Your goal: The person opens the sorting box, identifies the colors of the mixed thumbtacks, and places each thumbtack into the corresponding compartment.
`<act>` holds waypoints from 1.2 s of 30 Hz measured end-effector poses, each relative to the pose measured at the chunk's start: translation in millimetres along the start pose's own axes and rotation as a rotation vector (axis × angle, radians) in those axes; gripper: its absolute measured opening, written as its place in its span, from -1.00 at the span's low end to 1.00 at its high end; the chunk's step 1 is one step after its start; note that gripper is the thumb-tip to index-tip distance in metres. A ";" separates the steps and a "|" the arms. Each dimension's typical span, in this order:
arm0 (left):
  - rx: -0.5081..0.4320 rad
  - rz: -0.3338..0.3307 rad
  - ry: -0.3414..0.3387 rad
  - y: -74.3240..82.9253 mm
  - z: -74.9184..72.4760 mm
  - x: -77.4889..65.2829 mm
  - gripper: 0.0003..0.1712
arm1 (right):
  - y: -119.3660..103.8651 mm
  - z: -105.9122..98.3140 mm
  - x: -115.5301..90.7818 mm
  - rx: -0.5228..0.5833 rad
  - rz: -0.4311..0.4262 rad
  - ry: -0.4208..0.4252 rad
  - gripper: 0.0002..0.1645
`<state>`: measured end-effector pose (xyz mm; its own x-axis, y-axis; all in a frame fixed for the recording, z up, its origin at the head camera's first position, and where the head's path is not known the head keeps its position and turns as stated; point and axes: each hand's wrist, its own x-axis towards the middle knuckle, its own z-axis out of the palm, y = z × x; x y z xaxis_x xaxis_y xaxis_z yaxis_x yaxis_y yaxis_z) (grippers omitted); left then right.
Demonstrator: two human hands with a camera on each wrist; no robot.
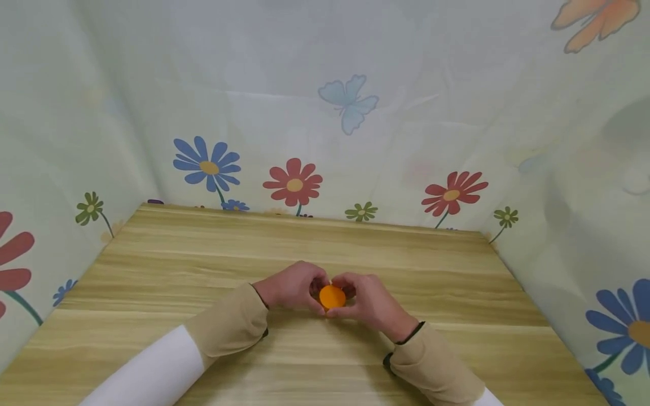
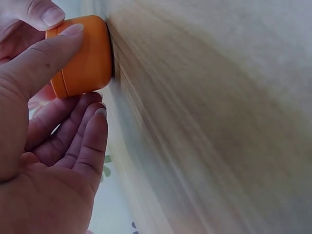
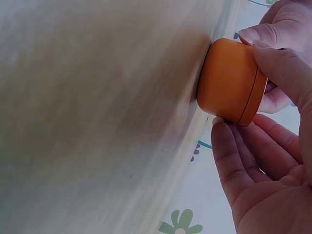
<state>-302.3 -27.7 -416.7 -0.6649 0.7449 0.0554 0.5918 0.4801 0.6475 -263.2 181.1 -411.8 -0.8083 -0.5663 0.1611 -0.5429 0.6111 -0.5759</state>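
Note:
A small orange round jar (image 1: 332,296) stands upright on the wooden table, between both hands. A thin seam below its top marks a lid (image 2: 59,85). My left hand (image 1: 295,286) holds the jar from the left, its thumb on the near side and its fingers around the far side. From the right, my right hand (image 1: 374,303) grips it the same way, and the two thumbs come close together at the front. In the right wrist view the jar (image 3: 229,80) has its base against the tabletop. What is inside the jar is hidden.
The wood-grain table (image 1: 284,239) reaches back to a pale curtain (image 1: 244,73) printed with flowers and butterflies. More of this curtain rises along the left and right sides. A small dark purple item or print (image 1: 155,202) shows at the far left corner.

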 end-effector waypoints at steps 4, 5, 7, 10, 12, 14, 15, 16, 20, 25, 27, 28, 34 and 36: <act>0.006 0.005 -0.007 -0.2 1.2 1.0 -0.60 | 1.8 1.5 -0.6 -0.010 0.001 -0.001 -0.40; 0.009 0.006 -0.008 -0.4 1.4 1.4 -0.60 | 2.3 1.9 -0.5 -0.010 0.000 -0.001 -0.40; 0.018 0.007 -0.006 -1.0 1.1 2.0 -0.60 | 3.5 2.5 -0.1 -0.007 -0.007 0.002 -0.40; 0.033 0.007 -0.003 -2.1 0.7 2.4 -0.60 | 4.7 3.5 0.8 -0.008 -0.019 0.010 -0.39; 0.037 0.006 -0.006 -3.2 0.3 2.6 -0.59 | 5.4 4.0 1.6 -0.004 -0.025 0.013 -0.39; 0.048 0.006 -0.008 -5.1 -0.5 3.1 -0.58 | 6.2 4.6 3.0 0.004 -0.027 0.013 -0.39; 0.048 0.002 -0.008 -6.2 -1.1 3.4 -0.58 | 6.5 4.9 3.9 0.010 -0.031 0.013 -0.39; 0.048 -0.004 -0.008 -6.9 -1.8 3.7 -0.57 | 6.7 5.3 4.9 0.013 -0.033 0.014 -0.39; 0.048 -0.022 -0.011 -8.3 -4.0 3.7 -0.56 | 6.7 6.7 8.2 0.022 -0.040 0.021 -0.39; 0.040 -0.043 -0.032 -6.6 -4.4 1.5 -0.52 | 5.6 7.9 9.2 0.029 -0.024 -0.005 -0.36; 0.053 -0.051 -0.039 -6.7 -4.8 0.7 -0.48 | 5.0 7.2 9.4 0.023 -0.014 -0.022 -0.32; 0.062 -0.054 -0.039 -6.5 -5.2 0.5 -0.44 | 4.4 6.0 9.3 0.018 -0.005 -0.031 -0.28; 0.161 -0.059 0.001 -7.5 -13.0 1.3 -0.28 | -2.0 -12.6 8.5 0.038 0.103 -0.045 -0.09; 0.225 -0.046 0.006 -7.4 -18.4 2.1 -0.30 | -1.0 -20.5 9.1 0.061 0.138 -0.011 -0.17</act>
<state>-316.5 -38.2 -407.3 -0.6960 0.7172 0.0348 0.6471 0.6054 0.4634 -274.8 186.7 -393.3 -0.8717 -0.4852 0.0681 -0.4113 0.6493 -0.6397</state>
